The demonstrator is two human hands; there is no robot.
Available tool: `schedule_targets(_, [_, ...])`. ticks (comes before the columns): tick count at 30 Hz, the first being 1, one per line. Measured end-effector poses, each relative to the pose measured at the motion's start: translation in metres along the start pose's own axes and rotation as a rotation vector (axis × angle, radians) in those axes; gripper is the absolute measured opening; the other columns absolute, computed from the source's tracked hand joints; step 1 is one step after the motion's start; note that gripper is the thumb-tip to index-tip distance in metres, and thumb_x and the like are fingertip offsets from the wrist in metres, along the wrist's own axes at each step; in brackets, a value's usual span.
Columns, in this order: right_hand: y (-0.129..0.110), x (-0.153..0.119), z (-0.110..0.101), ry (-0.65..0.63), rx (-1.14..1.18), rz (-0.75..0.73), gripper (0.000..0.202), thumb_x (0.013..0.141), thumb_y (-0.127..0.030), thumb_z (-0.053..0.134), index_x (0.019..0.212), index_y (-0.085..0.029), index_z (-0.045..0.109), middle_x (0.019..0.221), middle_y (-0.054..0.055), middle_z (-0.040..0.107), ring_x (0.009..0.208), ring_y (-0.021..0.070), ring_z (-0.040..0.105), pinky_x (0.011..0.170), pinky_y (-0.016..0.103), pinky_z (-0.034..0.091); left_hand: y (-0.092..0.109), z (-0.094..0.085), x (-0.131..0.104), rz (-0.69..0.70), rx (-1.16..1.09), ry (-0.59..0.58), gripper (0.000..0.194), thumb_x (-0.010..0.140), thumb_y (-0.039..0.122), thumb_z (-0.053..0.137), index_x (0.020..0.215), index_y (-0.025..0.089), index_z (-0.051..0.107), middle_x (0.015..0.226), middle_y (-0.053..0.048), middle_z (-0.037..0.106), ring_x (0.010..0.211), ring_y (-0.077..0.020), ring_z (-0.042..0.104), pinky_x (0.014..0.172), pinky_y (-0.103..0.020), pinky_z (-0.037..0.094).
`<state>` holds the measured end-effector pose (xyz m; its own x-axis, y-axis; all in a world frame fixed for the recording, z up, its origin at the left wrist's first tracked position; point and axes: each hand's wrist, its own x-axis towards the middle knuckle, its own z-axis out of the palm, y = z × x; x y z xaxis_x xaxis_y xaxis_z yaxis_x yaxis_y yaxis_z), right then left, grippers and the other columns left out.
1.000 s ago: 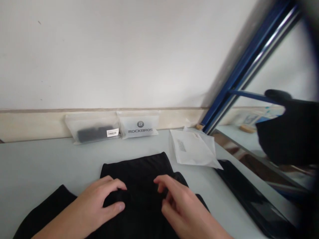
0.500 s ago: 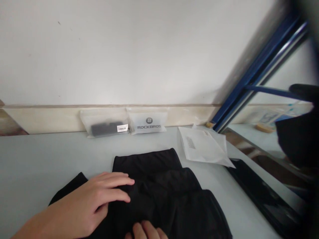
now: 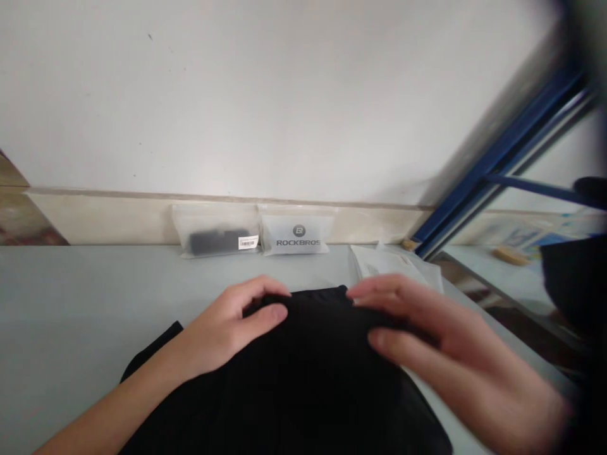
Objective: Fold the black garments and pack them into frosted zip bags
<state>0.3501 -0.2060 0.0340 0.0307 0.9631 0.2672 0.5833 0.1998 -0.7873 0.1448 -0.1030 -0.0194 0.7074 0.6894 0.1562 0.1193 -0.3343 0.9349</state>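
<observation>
Two bare hands of one person meet at the far end of a piece of black cloth (image 3: 308,385), which spreads over the middle of the tabletop (image 3: 95,284) and passes out of view toward the near edge. The left hand (image 3: 222,325) pinches a fold of the cloth between thumb and fingers, its forearm crossing from the near left. The right hand (image 3: 455,354), blurred, has its thumb set apart from the fingers, with cloth showing between; whether it grips cannot be told. Note the governing relation: the cloth lies between the hands and extends from them toward the near edge, and neither hand is plainly the nearer, both overlapping its upper margin. The long axis cannot be settled, since the lower part is cut off. A narrow black strip (image 3: 322,293) shows just beyond the fold, and a black flap (image 3: 149,351) projects past the left forearm, toward the tabletop's left side. Along the far edge, against the wall (image 3: 284,95), stand a frosted bag (image 3: 218,218) containing a dark item (image 3: 213,241) and, just beside it, a bag marked ROCKBROS (image 3: 298,221). A flat translucent bag (image 3: 377,259) lies near the far right corner, partly hidden by the right hand.
</observation>
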Motion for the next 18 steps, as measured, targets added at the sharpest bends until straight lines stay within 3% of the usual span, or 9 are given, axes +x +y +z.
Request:
schedule_targets(2, [-0.002, 0.039, -0.026, -0.064, 0.141, 0.125, 0.020, 0.075, -0.021, 0.054, 0.093, -0.024, 0.062, 0.075, -0.001, 0.064, 0.064, 0.0142, 0.060, 0.050, 0.019, 0.047, 0.016, -0.001, 0.023, 0.062, -0.150, 0.137, 0.017, 0.088, 0.033, 0.054, 0.102, 0.025, 0.059, 0.092, 0.003, 0.063, 0.085, -0.0114, 0.058, 0.073, -0.020, 0.043])
schedule_targets(4, [-0.006, 0.077, -0.043, -0.045, 0.259, 0.149, 0.017, 0.072, -0.016, 0.052, 0.085, -0.020, 0.062, 0.069, -0.001, 0.060, 0.060, 0.0112, 0.055, 0.049, 0.017, 0.043, 0.036, -0.007, 0.049, 0.124, -0.256, 0.245, 0.016, 0.085, 0.029, 0.058, 0.100, 0.023, 0.059, 0.081, 0.004, 0.062, 0.075, -0.0098, 0.058, 0.064, -0.018, 0.041])
schedule_targets(7, [-0.018, 0.119, -0.056, -0.017, 0.301, -0.002, 0.018, 0.071, -0.011, 0.050, 0.084, -0.016, 0.061, 0.065, -0.001, 0.057, 0.059, 0.0101, 0.052, 0.051, 0.019, 0.041, 0.071, -0.025, 0.076, 0.201, -0.276, 0.370, 0.011, 0.083, 0.023, 0.059, 0.092, 0.018, 0.059, 0.070, 0.004, 0.060, 0.063, -0.0083, 0.055, 0.055, -0.016, 0.039])
schedule_targets(9, [-0.029, 0.127, -0.062, -0.020, 0.253, -0.183, 0.022, 0.074, -0.010, 0.048, 0.091, -0.017, 0.060, 0.069, -0.002, 0.058, 0.063, 0.0107, 0.054, 0.056, 0.020, 0.042, 0.093, -0.037, 0.078, 0.302, -0.159, 0.449, 0.010, 0.081, 0.023, 0.062, 0.089, 0.017, 0.060, 0.071, 0.003, 0.060, 0.065, -0.0087, 0.056, 0.056, -0.016, 0.039])
schedule_targets(11, [-0.037, 0.116, -0.065, -0.039, 0.155, -0.338, 0.027, 0.078, -0.010, 0.047, 0.102, -0.020, 0.057, 0.078, -0.003, 0.062, 0.070, 0.0115, 0.057, 0.062, 0.022, 0.043, 0.108, -0.041, 0.064, 0.397, 0.023, 0.493, 0.014, 0.079, 0.026, 0.066, 0.090, 0.020, 0.062, 0.076, 0.003, 0.062, 0.070, -0.0098, 0.058, 0.059, -0.015, 0.041])
schedule_targets(13, [-0.035, 0.088, -0.064, -0.025, 0.011, -0.433, 0.029, 0.083, -0.013, 0.048, 0.109, -0.024, 0.054, 0.089, -0.003, 0.064, 0.078, 0.0124, 0.059, 0.068, 0.023, 0.045, 0.109, -0.034, 0.036, 0.413, 0.240, 0.485, 0.019, 0.076, 0.029, 0.069, 0.094, 0.025, 0.062, 0.082, 0.006, 0.063, 0.072, -0.0099, 0.060, 0.059, -0.014, 0.043])
schedule_targets(15, [-0.020, 0.049, -0.054, 0.003, -0.156, -0.499, 0.029, 0.085, -0.016, 0.051, 0.111, -0.029, 0.054, 0.101, -0.003, 0.063, 0.088, 0.0136, 0.060, 0.076, 0.023, 0.047, 0.091, -0.016, 0.001, 0.331, 0.460, 0.430, 0.022, 0.077, 0.028, 0.068, 0.098, 0.032, 0.060, 0.086, 0.008, 0.065, 0.071, -0.0089, 0.061, 0.059, -0.012, 0.045])
schedule_targets(18, [0.020, -0.012, -0.026, -0.110, -0.274, -0.531, 0.040, 0.082, -0.011, 0.048, 0.116, -0.032, 0.051, 0.108, 0.000, 0.063, 0.101, 0.0178, 0.059, 0.083, 0.025, 0.051, 0.040, 0.025, -0.056, 0.313, 0.548, 0.185, 0.027, 0.080, 0.021, 0.062, 0.104, 0.033, 0.055, 0.093, 0.007, 0.068, 0.079, -0.0095, 0.065, 0.068, -0.011, 0.048])
